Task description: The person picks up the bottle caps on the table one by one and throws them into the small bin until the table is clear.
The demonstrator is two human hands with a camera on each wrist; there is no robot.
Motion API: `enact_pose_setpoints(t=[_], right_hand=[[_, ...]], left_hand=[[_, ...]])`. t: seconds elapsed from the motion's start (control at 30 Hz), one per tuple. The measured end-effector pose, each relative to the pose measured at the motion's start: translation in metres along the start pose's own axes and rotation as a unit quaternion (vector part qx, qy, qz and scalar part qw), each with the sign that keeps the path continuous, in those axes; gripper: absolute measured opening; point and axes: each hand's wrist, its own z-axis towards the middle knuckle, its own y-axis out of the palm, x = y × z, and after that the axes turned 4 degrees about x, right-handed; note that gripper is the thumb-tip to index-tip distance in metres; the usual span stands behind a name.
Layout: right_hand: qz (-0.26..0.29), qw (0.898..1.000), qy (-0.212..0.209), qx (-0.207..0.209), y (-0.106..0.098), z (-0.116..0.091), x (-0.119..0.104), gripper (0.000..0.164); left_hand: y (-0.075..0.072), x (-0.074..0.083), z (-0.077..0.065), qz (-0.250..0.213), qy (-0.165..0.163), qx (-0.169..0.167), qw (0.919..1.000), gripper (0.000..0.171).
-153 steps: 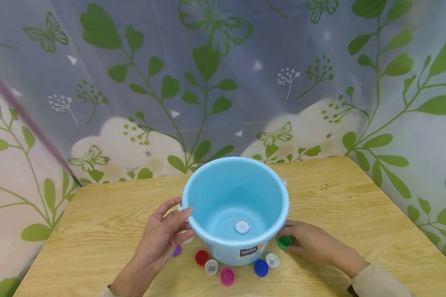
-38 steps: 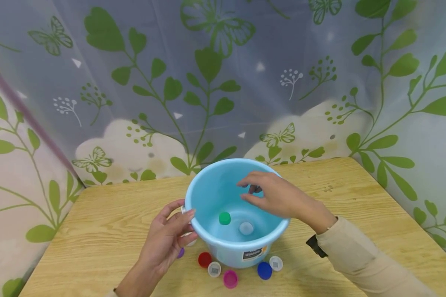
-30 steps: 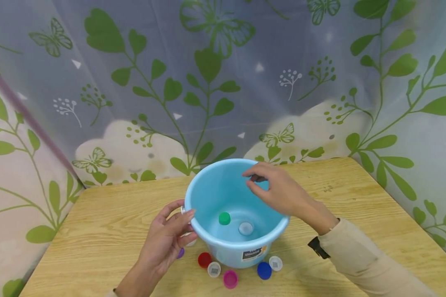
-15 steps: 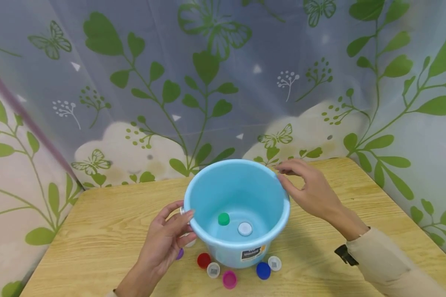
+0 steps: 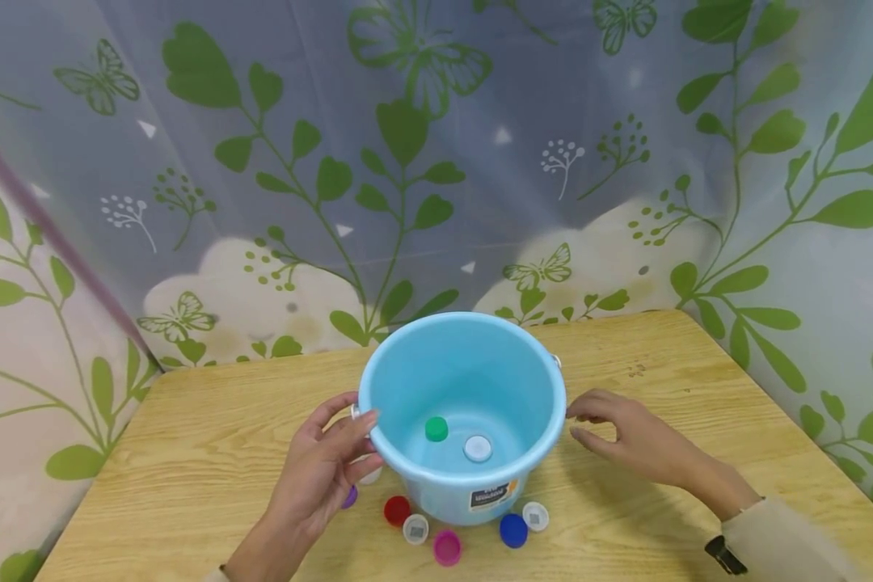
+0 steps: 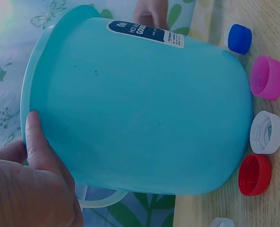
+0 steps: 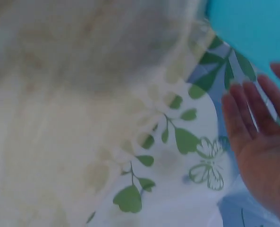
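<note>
A light blue bucket (image 5: 466, 364) stands on the wooden table. My left hand (image 5: 327, 465) grips its left rim, with the thumb over the edge. Inside, a green bottle cap (image 5: 436, 429) and a white bottle cap (image 5: 478, 449) lie on the bottom. To the right of the bucket hovers my right hand (image 5: 626, 432), holding nothing, its fingers loosely bent. In the right wrist view its fingers (image 7: 260, 101) are spread beside the bucket wall. Around the bucket's base are a red cap (image 6: 255, 175), a magenta cap (image 6: 267, 77) and a blue cap (image 6: 239, 39).
More caps lie near the base: a white cap (image 5: 416, 529) in front, another white cap (image 5: 535, 516) beside the blue one, and a purple cap (image 5: 350, 497) partly behind the left hand. A leaf-patterned curtain (image 5: 436, 202) rises behind the table (image 5: 211, 453).
The green cap, earlier in my right hand beside the bucket, is now inside it. My right hand has moved out over the rim, then down to the bucket's right. The left hand stays put.
</note>
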Motion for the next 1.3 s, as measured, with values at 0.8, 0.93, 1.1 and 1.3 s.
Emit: enact_pose_setpoints(t=[0.8, 0.93, 1.1, 1.3], right_hand=[[0.042, 0.978, -0.034, -0.204, 0.055, -0.01, -0.03, 0.026], [0.041, 0.978, -0.043, -0.198, 0.059, -0.01, -0.028, 0.024], [0.039, 0.978, -0.038, -0.2, 0.061, -0.009, -0.028, 0.024], [0.032, 0.979, -0.048, -0.194, 0.058, -0.011, -0.029, 0.021]], left_hand=[[0.0, 0.001, 0.006, 0.001, 0.001, -0.002, 1.0, 0.047], [0.0, 0.002, 0.007, 0.001, 0.003, -0.002, 1.0, 0.046], [0.0, 0.001, 0.008, -0.002, 0.001, -0.002, 1.0, 0.045], [-0.001, 0.001, 0.008, -0.001, 0.001, -0.001, 1.0, 0.045]])
